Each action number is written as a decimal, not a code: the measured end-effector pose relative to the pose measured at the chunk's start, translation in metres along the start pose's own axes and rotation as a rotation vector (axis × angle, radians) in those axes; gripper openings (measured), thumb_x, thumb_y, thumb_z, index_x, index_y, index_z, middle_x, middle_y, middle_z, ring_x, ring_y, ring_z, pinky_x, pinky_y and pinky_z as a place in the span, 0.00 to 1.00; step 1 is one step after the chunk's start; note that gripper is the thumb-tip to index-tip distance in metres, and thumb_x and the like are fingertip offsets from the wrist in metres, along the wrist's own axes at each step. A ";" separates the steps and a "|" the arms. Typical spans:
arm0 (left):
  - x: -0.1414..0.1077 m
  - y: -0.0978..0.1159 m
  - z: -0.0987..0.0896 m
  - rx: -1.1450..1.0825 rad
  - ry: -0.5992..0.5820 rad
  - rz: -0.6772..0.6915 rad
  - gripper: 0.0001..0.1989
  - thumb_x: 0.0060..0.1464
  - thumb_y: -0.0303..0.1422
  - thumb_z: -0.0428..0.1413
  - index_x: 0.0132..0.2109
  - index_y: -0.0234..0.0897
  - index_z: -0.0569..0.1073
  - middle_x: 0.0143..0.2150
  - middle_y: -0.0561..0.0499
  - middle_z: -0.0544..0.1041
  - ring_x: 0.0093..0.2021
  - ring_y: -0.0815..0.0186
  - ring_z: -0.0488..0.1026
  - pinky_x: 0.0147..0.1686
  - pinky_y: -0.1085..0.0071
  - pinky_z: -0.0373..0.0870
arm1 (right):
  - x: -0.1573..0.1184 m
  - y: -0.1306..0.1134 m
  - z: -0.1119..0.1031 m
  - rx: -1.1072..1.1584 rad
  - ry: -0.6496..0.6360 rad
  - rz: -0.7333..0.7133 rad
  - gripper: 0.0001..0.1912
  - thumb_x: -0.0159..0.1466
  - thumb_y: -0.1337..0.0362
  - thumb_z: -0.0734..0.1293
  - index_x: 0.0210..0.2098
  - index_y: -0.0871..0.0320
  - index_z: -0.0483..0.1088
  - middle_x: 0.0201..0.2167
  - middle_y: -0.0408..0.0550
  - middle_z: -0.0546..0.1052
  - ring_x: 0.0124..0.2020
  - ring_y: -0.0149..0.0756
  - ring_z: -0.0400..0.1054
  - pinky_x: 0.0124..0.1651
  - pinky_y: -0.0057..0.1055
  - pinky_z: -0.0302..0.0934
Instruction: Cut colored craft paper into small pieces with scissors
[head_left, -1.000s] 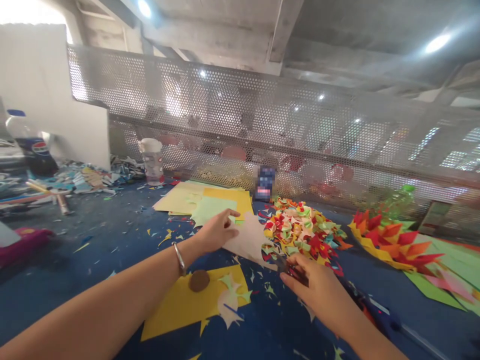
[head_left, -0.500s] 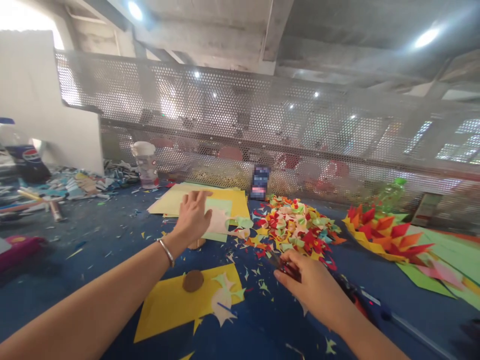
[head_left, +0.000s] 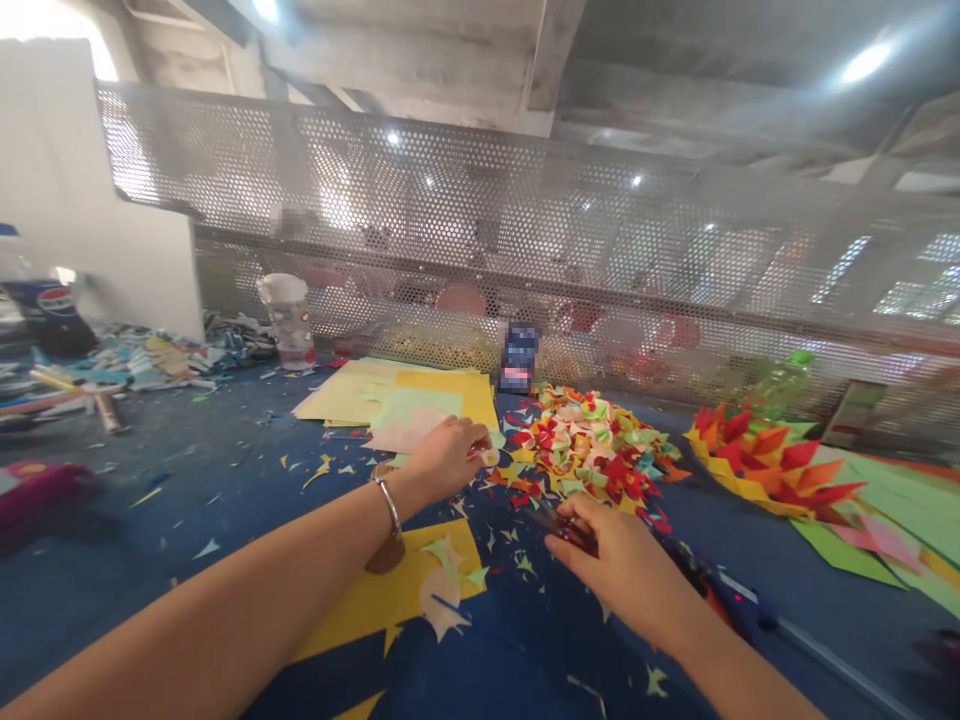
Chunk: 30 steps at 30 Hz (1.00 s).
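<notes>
My left hand, with a silver bangle at its wrist, is over the front right of the stacked pale and yellow paper. Its fingers are bent together around a small pale paper piece, left of the heap of cut paper bits. Closed around dark scissors, my right hand rests just in front of that heap. A yellow sheet, partly under my left forearm, bears pale cut scraps and a brown disc.
Layered red, orange and yellow paper points lie at the right, near a green bottle. A phone stands by the perforated screen. A lidded cup and a cola bottle stand at the left.
My left hand has moved right and slightly nearer, from over the paper stack to the small pieces beside the heap, and its fingers have closed. My right hand has barely moved.
</notes>
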<state>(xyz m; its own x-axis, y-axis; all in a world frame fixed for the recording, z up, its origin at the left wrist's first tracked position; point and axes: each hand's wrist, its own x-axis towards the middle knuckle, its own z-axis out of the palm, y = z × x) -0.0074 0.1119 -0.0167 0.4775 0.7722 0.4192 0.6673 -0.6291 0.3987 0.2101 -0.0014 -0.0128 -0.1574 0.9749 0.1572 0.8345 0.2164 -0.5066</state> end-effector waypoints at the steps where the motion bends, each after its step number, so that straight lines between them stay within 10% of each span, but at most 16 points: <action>1: 0.000 -0.001 0.002 -0.032 0.008 -0.013 0.08 0.48 0.26 0.51 0.34 0.38 0.74 0.33 0.47 0.76 0.37 0.58 0.71 0.39 0.64 0.66 | 0.000 0.000 0.000 -0.005 -0.005 -0.002 0.05 0.60 0.60 0.63 0.31 0.54 0.66 0.23 0.43 0.74 0.26 0.38 0.69 0.29 0.32 0.58; 11: 0.033 0.006 -0.010 -0.317 0.175 -0.159 0.08 0.54 0.28 0.50 0.41 0.33 0.71 0.31 0.47 0.78 0.29 0.66 0.76 0.25 0.74 0.68 | 0.002 0.002 0.003 0.058 -0.015 0.004 0.05 0.60 0.60 0.64 0.33 0.55 0.67 0.26 0.45 0.76 0.28 0.38 0.71 0.30 0.32 0.60; 30: 0.056 0.001 0.009 0.112 -0.323 -0.021 0.15 0.59 0.35 0.54 0.52 0.35 0.69 0.50 0.45 0.72 0.46 0.59 0.72 0.45 0.56 0.71 | 0.000 -0.007 -0.004 -0.021 -0.031 0.039 0.05 0.59 0.61 0.65 0.31 0.55 0.66 0.24 0.42 0.74 0.27 0.37 0.68 0.30 0.29 0.56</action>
<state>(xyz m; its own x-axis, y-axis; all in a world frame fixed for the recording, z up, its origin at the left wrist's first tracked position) 0.0255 0.1558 -0.0005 0.6074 0.7845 0.1249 0.7289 -0.6129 0.3050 0.2066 -0.0027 -0.0061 -0.1408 0.9838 0.1112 0.8511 0.1776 -0.4941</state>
